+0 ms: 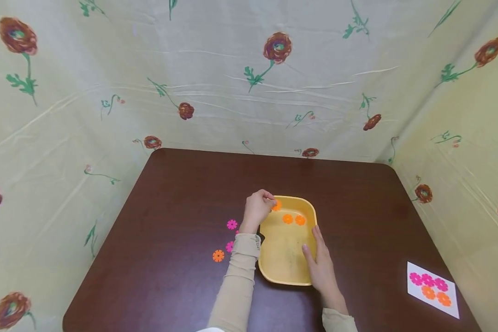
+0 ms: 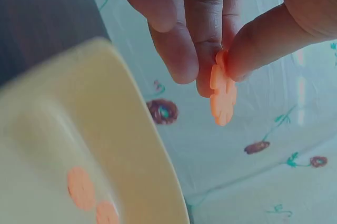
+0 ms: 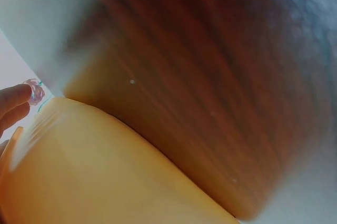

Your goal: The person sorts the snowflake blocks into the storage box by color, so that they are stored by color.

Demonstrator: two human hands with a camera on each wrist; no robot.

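Left hand [image 1: 257,208] pinches a flat, notched orange plastic disc [image 2: 222,95] over the glossy yellow tray [image 1: 283,272] — two orange discs [image 1: 293,219] inside — right hand [image 1: 321,263] flat against its rim.

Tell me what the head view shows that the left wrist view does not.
Only the head view shows the right hand resting on the tray's side, the pink pieces and one orange piece on the table, and the card. Only the left wrist view shows closely how the fingertips pinch the held piece. Both show the left hand, the tray and two orange pieces inside.
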